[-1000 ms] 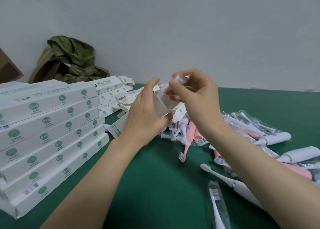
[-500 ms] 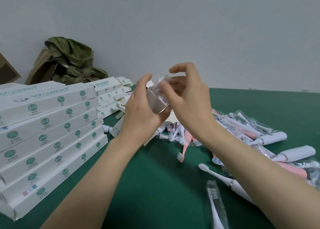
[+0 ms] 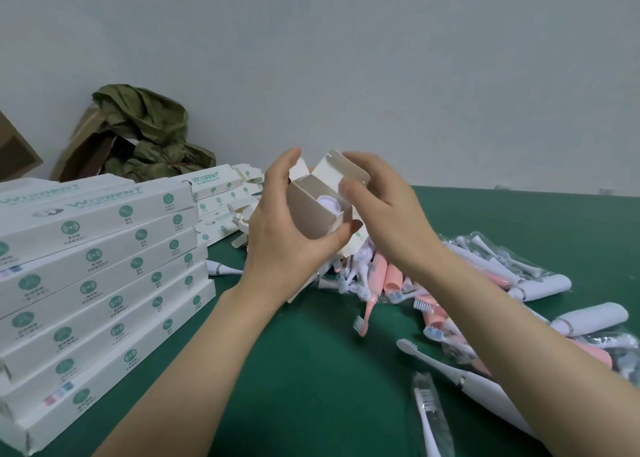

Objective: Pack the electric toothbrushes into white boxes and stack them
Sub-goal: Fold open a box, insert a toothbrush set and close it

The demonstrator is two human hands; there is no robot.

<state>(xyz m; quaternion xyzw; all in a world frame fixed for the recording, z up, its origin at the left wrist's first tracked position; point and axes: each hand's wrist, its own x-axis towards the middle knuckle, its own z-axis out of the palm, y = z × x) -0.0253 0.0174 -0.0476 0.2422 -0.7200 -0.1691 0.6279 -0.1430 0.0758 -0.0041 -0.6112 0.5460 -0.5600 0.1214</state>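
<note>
Forearms are reaching forward from the near edge over the green worktop, with a bagged toothbrush lying just beside my right one. Farther out, my left hand is holding the open end of a white box clear of the worktop. Its fingers are curling round the far side while the thumb is bracing the lower edge, so that the mouth is tilting toward me. Inside that mouth the round pale base of an electric toothbrush is showing, seated below the rim. My right hand is arching over from the right, and its fingers are pinching the lid flap, which is standing upright and not yet folded.

To close well, I am judging that the side flap should go in first. The lid flap should then be creased along its hinge and its tongue slid between toothbrush and wall. The left grip should be firm but light, since thin card is likely to buckle.

Loose toothbrushes are lying heaped beyond and to the right of my hands. To the left, packed boxes are sitting in a neat stack, where this one belongs next. Behind, unfilled cartons are lying scattered, and a crumpled green cloth is resting by the back wall.
</note>
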